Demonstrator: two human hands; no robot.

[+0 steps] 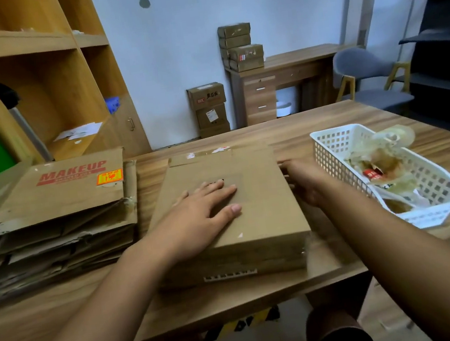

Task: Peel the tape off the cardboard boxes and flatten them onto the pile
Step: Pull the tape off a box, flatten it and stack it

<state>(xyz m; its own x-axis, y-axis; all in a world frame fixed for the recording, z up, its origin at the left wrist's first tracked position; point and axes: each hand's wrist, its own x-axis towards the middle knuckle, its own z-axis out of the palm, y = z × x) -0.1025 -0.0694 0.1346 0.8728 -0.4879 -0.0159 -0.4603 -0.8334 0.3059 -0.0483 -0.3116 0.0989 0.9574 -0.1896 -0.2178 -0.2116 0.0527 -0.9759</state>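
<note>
**While the Box Lies Closed on the Bench: Hand Positions**

Where the bench [236,298] is nearest the person, one closed cardboard box [264,211] lies flat at its middle, with a barcode label on the near side wall. A strip of clear tape [201,155] runs along the far edge of the box.

- Left hand [195,217]: open, palm down, fingers straight and spread, pressing on the top face of the box.
- Right hand [303,179]: set against the right side of the box, fingertips at its upper edge. The view is blurred here, so it cannot be told whether the fingers grip the edge or only rest against it.

The pile [60,222] of flattened cartons sits on the bench just left of the box; its top sheet is printed "MAKEUP". A white perforated basket [427,217] stands to the right of the box, beside the right hand, and holds crumpled tape scraps [384,159].

More sealed boxes [209,106] are stacked against the far wall.
</note>
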